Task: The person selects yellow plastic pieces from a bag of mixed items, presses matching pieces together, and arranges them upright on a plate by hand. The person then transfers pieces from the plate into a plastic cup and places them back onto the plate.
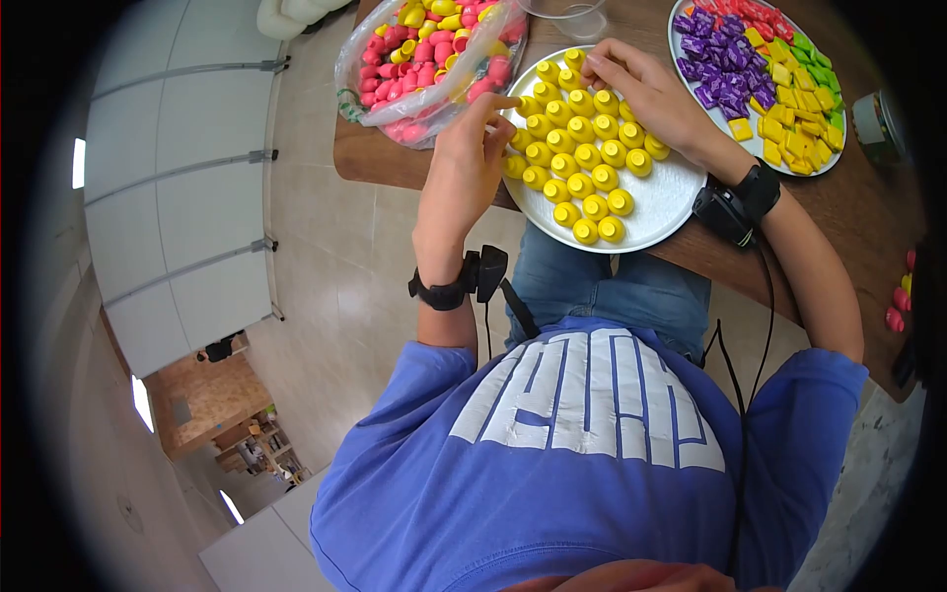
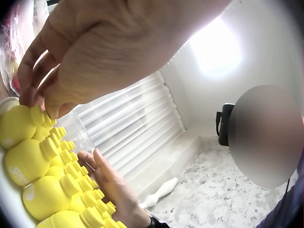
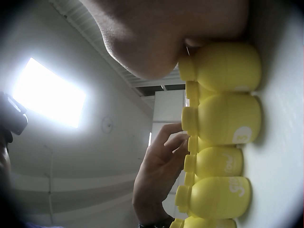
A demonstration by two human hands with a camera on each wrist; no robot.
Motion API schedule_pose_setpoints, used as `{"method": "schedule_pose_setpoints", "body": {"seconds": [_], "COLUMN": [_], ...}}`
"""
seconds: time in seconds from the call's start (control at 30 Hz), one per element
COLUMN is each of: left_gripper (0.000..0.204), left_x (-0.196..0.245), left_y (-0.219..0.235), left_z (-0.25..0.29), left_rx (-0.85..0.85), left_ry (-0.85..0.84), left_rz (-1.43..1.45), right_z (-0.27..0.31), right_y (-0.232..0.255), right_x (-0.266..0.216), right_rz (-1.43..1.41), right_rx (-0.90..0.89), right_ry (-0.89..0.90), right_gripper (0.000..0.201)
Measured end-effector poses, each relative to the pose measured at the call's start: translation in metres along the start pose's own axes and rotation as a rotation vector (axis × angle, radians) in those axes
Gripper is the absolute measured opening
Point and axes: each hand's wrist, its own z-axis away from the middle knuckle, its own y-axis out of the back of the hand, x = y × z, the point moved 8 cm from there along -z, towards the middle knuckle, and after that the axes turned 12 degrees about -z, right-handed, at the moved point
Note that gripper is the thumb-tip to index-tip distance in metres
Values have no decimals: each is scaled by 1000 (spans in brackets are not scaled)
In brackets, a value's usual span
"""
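Note:
A white round plate (image 1: pixel 663 219) bears many small yellow bottles (image 1: pixel 587 156), standing upright in tight rows, with round bodies and narrow caps. At the plate's left edge, my left hand (image 1: pixel 462 168) pinches a bottle at the cap between thumb and fingers. The left wrist view shows these fingertips at the cap of the outermost bottle (image 2: pixel 18 124). My right hand (image 1: pixel 646 97) lies along the far right side of the group, its fingers loosely bent beside the bottles. In the right wrist view its palm fills the top, and its fingertips are hidden.
A clear plastic bag (image 1: pixel 347 79) of pink and yellow pieces stands left of the plate on the wooden table (image 1: pixel 370 158). At the right is a plate (image 1: pixel 681 49) of wrapped sweets in several colours, with a jar (image 1: pixel 876 126) beyond it. A clear bowl (image 1: pixel 567 12) sits behind.

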Motion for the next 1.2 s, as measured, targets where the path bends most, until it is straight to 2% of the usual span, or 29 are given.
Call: {"method": "schedule_pose_setpoints", "body": {"seconds": [0.37,0.8,1.0,1.2], "left_gripper": [21,24,21,21], "left_x": [2,0,2,-1], "left_y": [-1,-5,-3,-5], "left_z": [1,1,1,1], "left_rx": [17,-2,45,23], "left_ry": [37,43,14,55], "left_rz": [88,82,97,94], "right_z": [0,0,-1,-2], "right_y": [1,1,2,2], "right_x": [0,1,3,3], "right_rz": [28,1,21,14], "right_rx": [-13,1,-6,-6], "right_ry": [15,-10,2,2], "right_gripper": [29,29,31,32]}}
